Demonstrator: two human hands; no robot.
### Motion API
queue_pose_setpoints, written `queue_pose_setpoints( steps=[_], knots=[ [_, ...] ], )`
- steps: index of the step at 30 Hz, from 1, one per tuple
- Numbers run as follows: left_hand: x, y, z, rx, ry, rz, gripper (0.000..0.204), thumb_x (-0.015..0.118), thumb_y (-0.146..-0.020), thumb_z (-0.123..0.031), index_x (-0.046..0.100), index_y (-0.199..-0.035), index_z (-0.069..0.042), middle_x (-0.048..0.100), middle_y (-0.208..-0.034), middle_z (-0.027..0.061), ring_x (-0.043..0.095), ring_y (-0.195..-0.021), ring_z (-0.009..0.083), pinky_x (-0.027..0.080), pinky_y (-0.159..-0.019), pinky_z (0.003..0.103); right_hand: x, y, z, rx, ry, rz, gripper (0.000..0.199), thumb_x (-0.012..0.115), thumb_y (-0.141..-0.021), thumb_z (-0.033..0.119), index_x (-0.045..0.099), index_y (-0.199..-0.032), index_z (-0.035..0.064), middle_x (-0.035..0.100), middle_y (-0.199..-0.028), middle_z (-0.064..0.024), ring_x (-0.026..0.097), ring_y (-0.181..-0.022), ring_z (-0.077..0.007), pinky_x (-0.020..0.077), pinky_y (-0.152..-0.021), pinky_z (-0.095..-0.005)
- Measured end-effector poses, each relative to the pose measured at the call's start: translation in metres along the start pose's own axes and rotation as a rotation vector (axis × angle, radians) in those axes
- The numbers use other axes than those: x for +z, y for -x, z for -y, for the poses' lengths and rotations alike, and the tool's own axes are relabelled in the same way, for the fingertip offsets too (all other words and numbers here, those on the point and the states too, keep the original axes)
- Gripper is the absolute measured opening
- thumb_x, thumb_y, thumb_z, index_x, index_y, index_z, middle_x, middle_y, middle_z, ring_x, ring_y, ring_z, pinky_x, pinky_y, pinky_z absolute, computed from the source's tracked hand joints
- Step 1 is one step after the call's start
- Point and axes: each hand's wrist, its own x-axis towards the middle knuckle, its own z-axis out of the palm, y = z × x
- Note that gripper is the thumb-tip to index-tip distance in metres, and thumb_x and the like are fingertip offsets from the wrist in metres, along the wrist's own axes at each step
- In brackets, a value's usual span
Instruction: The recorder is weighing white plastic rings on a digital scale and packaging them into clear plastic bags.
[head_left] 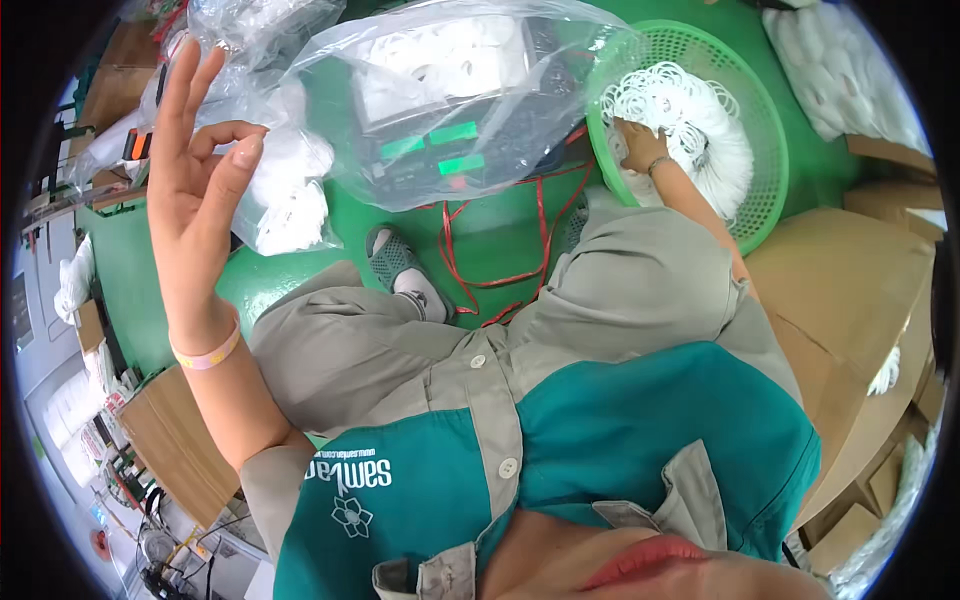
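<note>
My left hand (200, 170) is raised at the left with its fingers spread and the forefinger curled toward the thumb. I see nothing between them. It is right beside a clear plastic bag of white pieces (295, 195). A large puffed clear bag (450, 90) lies over a dark machine with green labels (440, 150). My right hand (640, 150) reaches into a green mesh basket (765, 190), with its fingers dug into a heap of white rings (700, 115).
The floor (490, 240) is green, with red cords (500, 250) lying on it by my sandalled foot (405, 270). Cardboard boxes stand at the right (850, 290) and lower left (175, 450). More bags of white parts (850, 70) lie at the top right.
</note>
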Motion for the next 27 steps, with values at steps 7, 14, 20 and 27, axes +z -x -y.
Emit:
queue_pose_setpoints(
  steps=[7,14,20,27],
  knots=[
    [0.005,-0.009,0.001,0.014,-0.072,0.047,0.063,0.055,-0.083,-0.010,0.026,-0.138,-0.003,0.038,-0.135,0.0164,0.055,-0.089,0.0115,0.041,-0.067,0.017,0.003,-0.008,-0.054,0.087,-0.252,-0.324,0.018,0.058,-0.076,0.014,0.059,-0.093,0.0090,0.063,-0.093,-0.0128,0.063,-0.083,-0.0286,0.0501,-0.065,-0.0399],
    [0.001,0.003,-0.013,0.064,-0.227,0.160,0.051,0.057,-0.079,-0.008,0.045,-0.129,-0.005,0.037,-0.137,0.0132,0.053,-0.101,0.0158,0.041,-0.074,0.022,-0.153,0.065,-0.028,-0.009,-1.260,-0.282,0.017,0.057,-0.084,0.013,0.054,-0.098,0.0041,0.064,-0.086,-0.0061,0.060,-0.071,-0.0099,0.0476,-0.058,-0.0218],
    [0.013,-0.007,-0.043,-0.119,-0.319,0.158,0.054,0.060,-0.078,-0.006,0.046,-0.130,-0.009,0.034,-0.138,0.0166,0.054,-0.085,0.0125,0.042,-0.070,0.025,-0.288,0.126,0.107,-0.952,-1.144,-0.140,0.015,0.053,-0.082,0.002,0.053,-0.097,-0.0004,0.059,-0.091,-0.0105,0.058,-0.085,-0.0156,0.0480,-0.071,-0.0254],
    [0.010,-0.007,-0.038,-0.207,-0.194,0.142,0.048,0.064,-0.080,-0.017,0.050,-0.126,-0.008,0.035,-0.137,0.0172,0.052,-0.098,0.0152,0.041,-0.080,0.028,-0.289,0.089,0.178,-0.924,-0.286,-0.529,0.039,0.045,-0.075,0.002,0.050,-0.114,-0.0049,0.056,-0.106,-0.0240,0.053,-0.099,-0.0369,0.0422,-0.087,-0.0397]
  ],
)
